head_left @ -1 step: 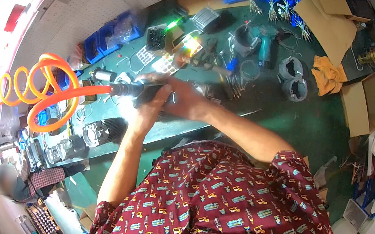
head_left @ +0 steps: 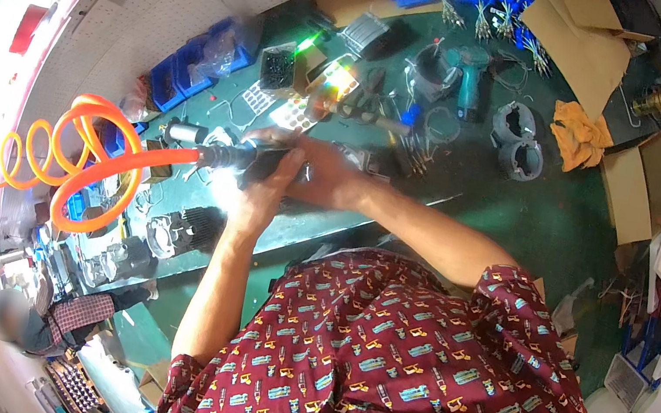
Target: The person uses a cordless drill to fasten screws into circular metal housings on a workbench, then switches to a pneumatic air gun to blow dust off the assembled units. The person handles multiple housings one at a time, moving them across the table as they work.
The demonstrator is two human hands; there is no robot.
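Note:
Over the near side of the green workbench, both hands are closed around a dark air tool (head_left: 264,162). An orange coiled air hose (head_left: 167,156) joins its left end through a metal fitting. My left hand (head_left: 267,186) grips the tool near that fitting, thumb pointing up along it. My right hand (head_left: 324,173) wraps the tool's right part, against the left hand. The hands hide most of the tool's body and its working end, so I cannot tell what it touches. Just beyond the hands lies a metal, bar-like tool (head_left: 364,115).
Motor housings (head_left: 183,232) stand at the bench's left edge. Beyond the hands are a teal cordless drill (head_left: 468,89), grey ring-shaped parts (head_left: 517,140), an orange cloth (head_left: 580,137) and blue bins (head_left: 186,70). Cardboard (head_left: 574,37) leans at far right. Another person (head_left: 67,321) is at lower left.

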